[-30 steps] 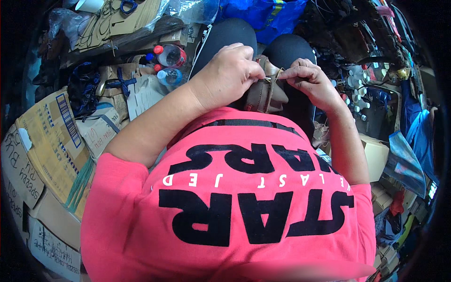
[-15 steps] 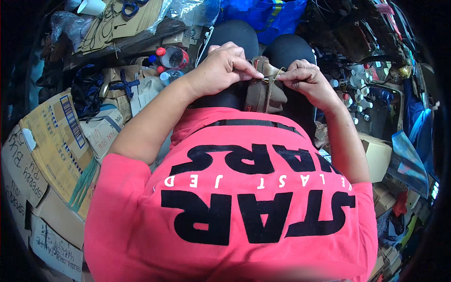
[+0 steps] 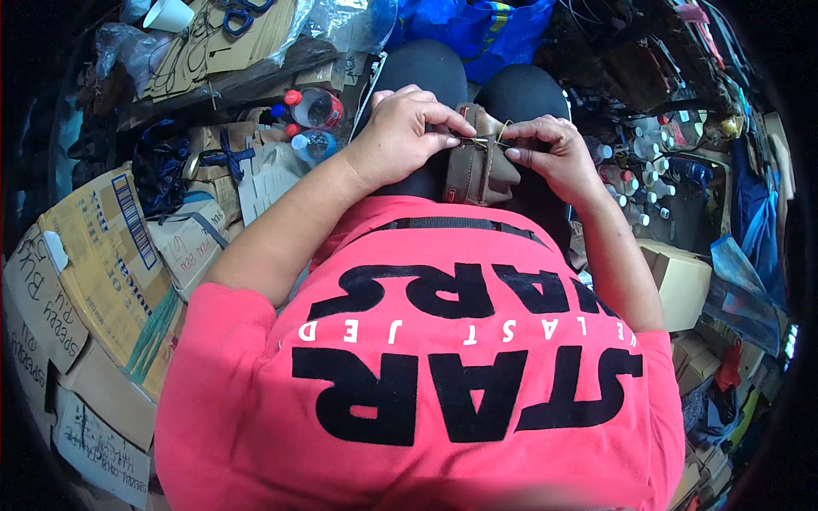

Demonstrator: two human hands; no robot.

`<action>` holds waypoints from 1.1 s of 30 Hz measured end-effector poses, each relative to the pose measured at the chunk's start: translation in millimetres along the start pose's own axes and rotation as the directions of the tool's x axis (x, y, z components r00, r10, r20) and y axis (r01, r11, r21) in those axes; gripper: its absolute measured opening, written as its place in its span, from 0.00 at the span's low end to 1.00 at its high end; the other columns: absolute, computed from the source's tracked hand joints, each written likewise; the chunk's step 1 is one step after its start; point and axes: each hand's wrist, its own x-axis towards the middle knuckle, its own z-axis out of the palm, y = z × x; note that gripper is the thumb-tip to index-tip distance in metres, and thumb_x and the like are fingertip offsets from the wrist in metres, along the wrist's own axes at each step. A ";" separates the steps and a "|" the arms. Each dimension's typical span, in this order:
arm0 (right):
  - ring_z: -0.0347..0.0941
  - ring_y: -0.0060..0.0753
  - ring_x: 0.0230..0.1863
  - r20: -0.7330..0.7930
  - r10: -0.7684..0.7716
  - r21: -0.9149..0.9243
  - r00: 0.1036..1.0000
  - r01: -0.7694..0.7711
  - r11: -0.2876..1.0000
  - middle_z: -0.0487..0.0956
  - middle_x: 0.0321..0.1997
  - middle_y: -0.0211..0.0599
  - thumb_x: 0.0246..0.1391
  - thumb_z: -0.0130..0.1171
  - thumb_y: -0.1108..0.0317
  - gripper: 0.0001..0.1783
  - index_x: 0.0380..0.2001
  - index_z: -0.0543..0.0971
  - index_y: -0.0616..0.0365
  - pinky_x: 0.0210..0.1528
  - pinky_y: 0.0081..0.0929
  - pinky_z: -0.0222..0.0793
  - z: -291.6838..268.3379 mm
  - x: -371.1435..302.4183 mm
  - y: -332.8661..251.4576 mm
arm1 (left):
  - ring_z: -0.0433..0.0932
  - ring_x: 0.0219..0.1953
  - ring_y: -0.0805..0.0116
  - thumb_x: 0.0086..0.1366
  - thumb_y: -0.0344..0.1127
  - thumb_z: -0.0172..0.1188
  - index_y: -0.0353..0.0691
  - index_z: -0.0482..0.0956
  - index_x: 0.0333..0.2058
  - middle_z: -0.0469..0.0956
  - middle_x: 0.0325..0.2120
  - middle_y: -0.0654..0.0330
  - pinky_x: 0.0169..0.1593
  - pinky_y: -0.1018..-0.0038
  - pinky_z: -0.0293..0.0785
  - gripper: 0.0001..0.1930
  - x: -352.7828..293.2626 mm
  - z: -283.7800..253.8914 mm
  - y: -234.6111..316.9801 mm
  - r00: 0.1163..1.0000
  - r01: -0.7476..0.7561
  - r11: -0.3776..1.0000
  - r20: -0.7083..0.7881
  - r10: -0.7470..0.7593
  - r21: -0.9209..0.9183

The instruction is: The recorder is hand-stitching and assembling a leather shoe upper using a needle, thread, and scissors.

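A brown leather shoe [image 3: 471, 175] rests between my knees, its seam facing up. Yellowish thread [image 3: 486, 139] runs across the top of it and makes a small loop near my right fingers. My left hand [image 3: 405, 132] is closed in a pinch at the left side of the seam, holding the thread. On the other side, my right hand [image 3: 554, 153] pinches the thread between thumb and forefinger. A thin straight piece like a needle shows by the right fingertips, too small to make out surely.
Plastic bottles [image 3: 317, 111] stand left of my knees, with cardboard boxes [image 3: 111, 247] nearer. Brown sheets and blue-handled scissors [image 3: 239, 19] lie at the far left. Several small bottles [image 3: 652, 162] and a carton [image 3: 673, 281] are on the right. A blue bag [image 3: 477, 30] lies beyond my knees.
Both hands have shifted slightly over the seam. The right thumb and forefinger have spread a little, and the left thumb now shows below the forefinger. The shoe stays in place.
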 end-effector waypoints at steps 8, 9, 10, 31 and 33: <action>0.68 0.17 0.27 -0.005 0.109 0.066 0.994 -0.108 0.992 0.77 0.22 0.20 0.41 0.69 0.65 0.12 0.33 0.82 0.48 0.48 0.22 0.50 15.2 -6.9 5.1 | 0.74 0.25 0.69 0.47 0.31 0.66 0.41 0.81 0.28 0.77 0.18 0.62 0.36 0.72 0.68 0.08 -6.4 18.9 11.9 0.988 0.076 0.994 -0.129 -0.085 -0.077; 0.67 0.14 0.27 0.002 0.132 0.120 0.991 -0.131 0.984 0.76 0.21 0.18 0.41 0.69 0.65 0.12 0.33 0.82 0.48 0.49 0.22 0.48 16.5 -7.1 5.3 | 0.75 0.25 0.69 0.46 0.31 0.66 0.40 0.80 0.28 0.77 0.18 0.62 0.36 0.72 0.67 0.08 -5.9 19.6 12.5 0.986 0.068 0.996 -0.147 -0.077 -0.066; 0.67 0.14 0.26 0.014 0.122 0.138 0.992 -0.122 0.983 0.76 0.21 0.18 0.42 0.69 0.66 0.11 0.33 0.82 0.48 0.48 0.22 0.49 18.1 -6.4 5.4 | 0.75 0.26 0.68 0.47 0.31 0.66 0.40 0.79 0.27 0.77 0.19 0.62 0.37 0.71 0.67 0.08 -5.1 21.5 13.6 0.986 0.040 0.997 -0.158 -0.050 -0.063; 0.68 0.26 0.34 0.060 0.148 0.196 0.987 -0.157 0.968 0.71 0.27 0.29 0.43 0.67 0.73 0.07 0.24 0.78 0.61 0.39 0.22 0.62 -20.3 3.7 -3.9 | 0.72 0.34 0.66 0.47 0.28 0.67 0.41 0.78 0.23 0.75 0.26 0.64 0.42 0.70 0.65 0.06 -12.1 -4.7 12.4 0.989 0.064 0.962 -0.115 -0.097 -0.265; 0.70 0.29 0.34 0.110 0.090 0.215 0.990 -0.112 0.970 0.73 0.27 0.33 0.44 0.64 0.73 0.06 0.26 0.77 0.61 0.39 0.24 0.64 -24.0 3.8 -12.7 | 0.73 0.34 0.64 0.51 0.30 0.63 0.42 0.76 0.27 0.74 0.26 0.62 0.42 0.67 0.62 0.06 -10.0 -8.7 23.0 0.997 -0.058 0.972 -0.032 0.067 0.229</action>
